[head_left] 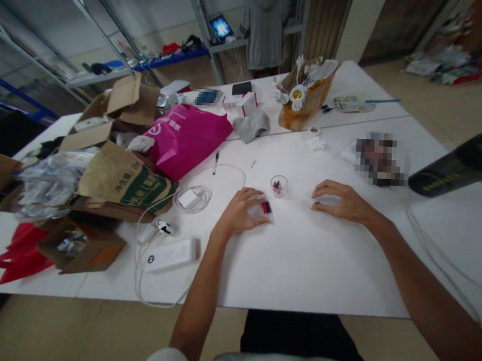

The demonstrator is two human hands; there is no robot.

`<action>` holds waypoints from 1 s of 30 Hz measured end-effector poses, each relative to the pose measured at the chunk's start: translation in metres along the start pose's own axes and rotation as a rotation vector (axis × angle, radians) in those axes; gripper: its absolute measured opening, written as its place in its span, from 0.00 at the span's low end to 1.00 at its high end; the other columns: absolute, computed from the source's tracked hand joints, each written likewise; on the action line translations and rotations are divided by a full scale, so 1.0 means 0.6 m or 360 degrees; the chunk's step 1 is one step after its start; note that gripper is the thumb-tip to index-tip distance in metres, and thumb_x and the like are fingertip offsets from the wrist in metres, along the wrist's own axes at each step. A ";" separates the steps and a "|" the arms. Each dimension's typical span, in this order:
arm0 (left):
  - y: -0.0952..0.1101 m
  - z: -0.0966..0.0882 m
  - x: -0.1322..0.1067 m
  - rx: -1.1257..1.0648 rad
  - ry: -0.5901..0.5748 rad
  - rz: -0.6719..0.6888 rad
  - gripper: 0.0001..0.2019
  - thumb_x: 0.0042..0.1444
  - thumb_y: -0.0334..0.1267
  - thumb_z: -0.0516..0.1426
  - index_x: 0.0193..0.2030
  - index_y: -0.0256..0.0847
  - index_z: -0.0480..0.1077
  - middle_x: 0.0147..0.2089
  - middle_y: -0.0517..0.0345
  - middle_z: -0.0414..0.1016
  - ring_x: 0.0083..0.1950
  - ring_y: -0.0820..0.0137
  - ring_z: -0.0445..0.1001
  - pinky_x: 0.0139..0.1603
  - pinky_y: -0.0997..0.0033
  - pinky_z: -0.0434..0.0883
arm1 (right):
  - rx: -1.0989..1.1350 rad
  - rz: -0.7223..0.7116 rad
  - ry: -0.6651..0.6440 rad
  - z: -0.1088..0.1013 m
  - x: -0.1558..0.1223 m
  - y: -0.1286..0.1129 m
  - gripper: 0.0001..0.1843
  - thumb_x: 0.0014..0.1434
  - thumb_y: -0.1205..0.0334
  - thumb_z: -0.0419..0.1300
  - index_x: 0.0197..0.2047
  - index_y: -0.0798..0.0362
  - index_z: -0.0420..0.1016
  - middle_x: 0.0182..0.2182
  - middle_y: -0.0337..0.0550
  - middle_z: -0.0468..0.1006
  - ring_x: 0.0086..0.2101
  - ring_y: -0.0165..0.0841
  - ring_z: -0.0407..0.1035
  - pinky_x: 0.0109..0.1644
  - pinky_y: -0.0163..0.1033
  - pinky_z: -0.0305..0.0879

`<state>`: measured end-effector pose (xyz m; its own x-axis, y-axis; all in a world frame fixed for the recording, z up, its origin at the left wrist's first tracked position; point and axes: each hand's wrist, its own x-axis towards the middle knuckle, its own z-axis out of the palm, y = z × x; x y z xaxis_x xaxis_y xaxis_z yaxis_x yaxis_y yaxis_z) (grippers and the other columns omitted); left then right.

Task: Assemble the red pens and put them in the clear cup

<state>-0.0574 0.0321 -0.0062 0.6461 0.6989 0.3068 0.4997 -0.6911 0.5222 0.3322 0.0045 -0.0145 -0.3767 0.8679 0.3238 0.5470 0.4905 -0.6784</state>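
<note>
My left hand rests on the white table, its thumb and fingers curled around a small clear case. A red piece and a black piece show side by side at that case. Just beyond it stands a small clear round cup with several tiny red and dark pieces inside. To the right of the cup, my right hand is curled, its fingertips pinched on a tiny dark metallic piece too small to name.
On the left lie a white power bank, a coiled cable with a charger, a pen, a pink bag and cardboard boxes. A black bottle stands at right. A paper bag holds white plugs behind.
</note>
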 end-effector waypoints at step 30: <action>0.022 -0.006 0.022 -0.1213 0.1181 -0.0579 0.32 0.57 0.52 0.78 0.66 0.47 0.81 0.43 0.56 0.85 0.47 0.65 0.86 0.57 0.62 0.79 | 0.0542 0.0444 0.0717 -0.006 0.016 -0.035 0.15 0.64 0.42 0.76 0.42 0.43 0.86 0.43 0.45 0.89 0.46 0.45 0.84 0.62 0.58 0.82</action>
<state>-0.0445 0.0330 0.0074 -0.0967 0.9484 0.3020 -0.0590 -0.3084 0.9494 0.3198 0.0028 0.0054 0.1384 0.9438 0.3003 0.2825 0.2530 -0.9253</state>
